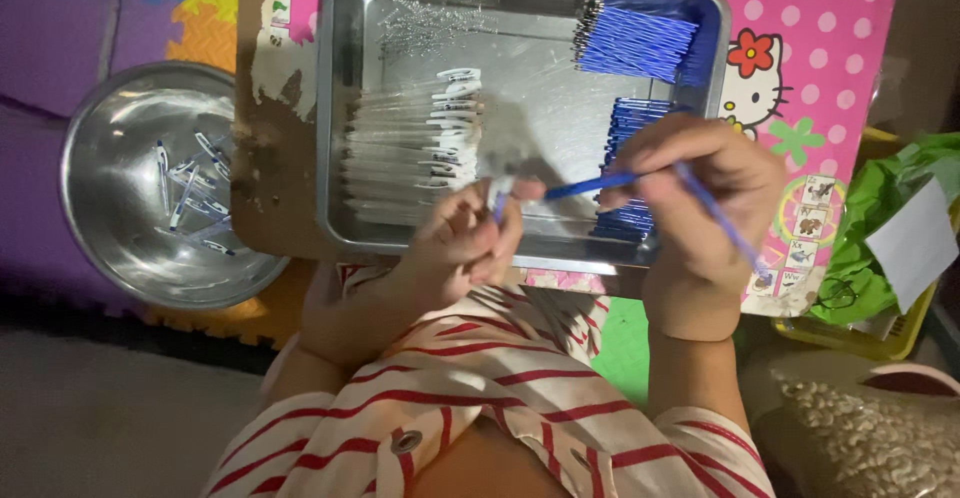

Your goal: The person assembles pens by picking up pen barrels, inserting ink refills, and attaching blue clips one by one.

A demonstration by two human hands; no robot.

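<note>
Two hands work over the near edge of the steel tray (340, 108): left hand (465, 238) pinches a small clear sleeve (498, 196), right hand (700, 193) grips blue refills (590, 187), best fed straight, slowly.

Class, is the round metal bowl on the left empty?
No: the round metal bowl holds several small white-and-blue pieces.

Shiny metal tray (340, 108) and bowl (100, 158); glossy blue plastic sticks (635, 43).
</note>
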